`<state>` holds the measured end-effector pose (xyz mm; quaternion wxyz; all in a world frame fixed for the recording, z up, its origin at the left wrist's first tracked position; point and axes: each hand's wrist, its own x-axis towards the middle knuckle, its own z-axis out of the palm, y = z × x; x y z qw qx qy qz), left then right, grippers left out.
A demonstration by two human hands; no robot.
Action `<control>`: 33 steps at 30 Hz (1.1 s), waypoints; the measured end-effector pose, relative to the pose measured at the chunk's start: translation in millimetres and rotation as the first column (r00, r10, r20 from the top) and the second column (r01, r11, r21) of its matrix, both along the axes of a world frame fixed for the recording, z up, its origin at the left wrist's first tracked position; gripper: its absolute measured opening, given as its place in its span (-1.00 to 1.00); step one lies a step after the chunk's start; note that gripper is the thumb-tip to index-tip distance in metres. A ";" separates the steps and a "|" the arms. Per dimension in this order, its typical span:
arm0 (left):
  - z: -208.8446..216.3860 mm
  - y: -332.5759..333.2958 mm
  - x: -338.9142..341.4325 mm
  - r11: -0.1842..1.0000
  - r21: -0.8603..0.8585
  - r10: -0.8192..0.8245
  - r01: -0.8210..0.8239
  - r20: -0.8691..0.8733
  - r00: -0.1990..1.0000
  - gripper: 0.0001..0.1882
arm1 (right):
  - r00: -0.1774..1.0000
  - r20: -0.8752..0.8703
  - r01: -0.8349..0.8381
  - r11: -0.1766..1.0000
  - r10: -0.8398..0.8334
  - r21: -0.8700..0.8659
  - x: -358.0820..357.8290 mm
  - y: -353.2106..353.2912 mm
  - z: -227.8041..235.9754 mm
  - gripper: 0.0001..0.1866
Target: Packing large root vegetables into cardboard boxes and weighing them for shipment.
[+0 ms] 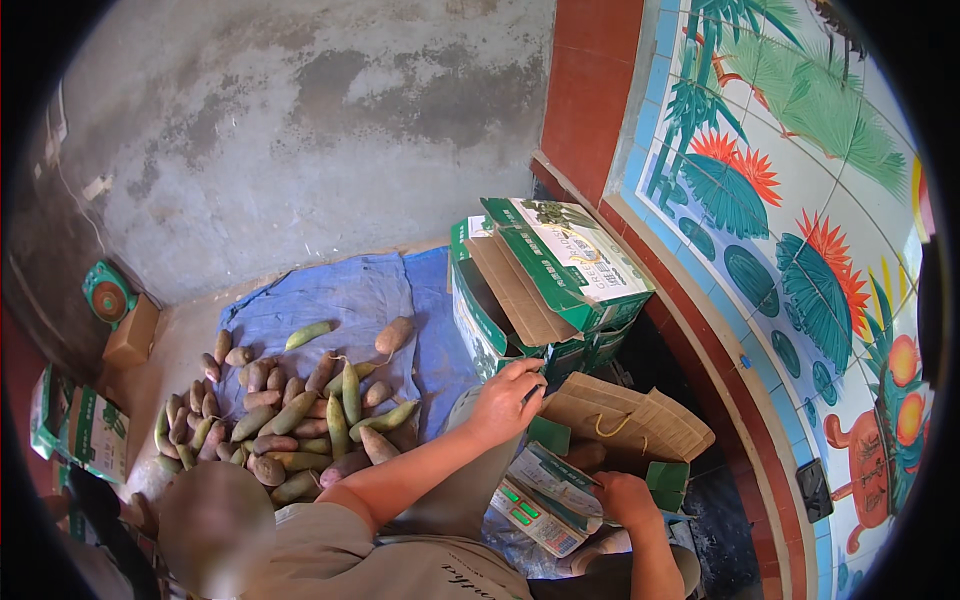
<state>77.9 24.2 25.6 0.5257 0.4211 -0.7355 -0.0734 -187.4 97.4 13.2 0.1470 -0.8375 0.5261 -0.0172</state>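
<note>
My left hand (pixel 507 402) is closed, its fingers curled around a small dark stick-like thing (pixel 530 395) beside the stacked boxes. Further right, my right hand (pixel 626 498) grips the near edge of an open green-and-white carton (pixel 560 478). The carton's brown inner flap (pixel 640 428), with a yellow cord handle, stands raised on the far side. Inside it a brownish root vegetable (pixel 586 457) partly shows. A weighing scale (pixel 535 520) with lit green digits sits right by the carton. How far the carton rests on it is hidden.
Many long green and reddish radishes (pixel 300 425) lie heaped on a blue sheet (pixel 300 295) to the left. Stacked green-and-white cartons (pixel 560 265) stand ahead by the tiled wall. A phone (pixel 814 490) lies on the right ledge. More cartons (pixel 95 430) and a green fan-like device (pixel 108 293) are far left.
</note>
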 end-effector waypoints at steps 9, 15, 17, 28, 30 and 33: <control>-0.9 0.6 1.0 1.000 0.002 0.018 -0.018 0.005 1.000 -0.85 | 1.000 0.005 -0.003 1.000 0.003 -0.013 0.5 -0.8 -3.1 -0.81; 0.9 0.9 0.7 1.000 -0.003 0.021 -0.021 0.005 1.000 -0.85 | 1.000 0.019 0.002 1.000 -0.002 -0.020 0.2 0.4 -3.9 -0.82; 0.8 1.1 1.6 1.000 -0.004 0.023 -0.023 0.003 1.000 -0.85 | 1.000 0.029 -0.003 1.000 0.004 -0.023 0.8 0.1 -4.5 -0.82; 0.4 0.1 -0.4 0.999 -0.018 0.035 -0.034 0.021 0.999 -0.85 | 1.000 -0.005 -0.009 1.000 0.009 -0.025 -2.6 -1.0 -6.3 -0.80; 1.7 1.0 -0.7 0.999 -0.017 0.032 -0.032 0.021 0.999 -0.85 | 1.000 0.029 -0.013 0.999 0.014 -0.033 -2.3 -0.3 -5.8 -0.79; 1.7 0.7 -0.9 1.000 -0.017 0.027 -0.026 0.020 0.999 -0.85 | 1.000 -0.003 -0.008 1.000 0.008 -0.022 -2.7 -1.0 -5.7 -0.78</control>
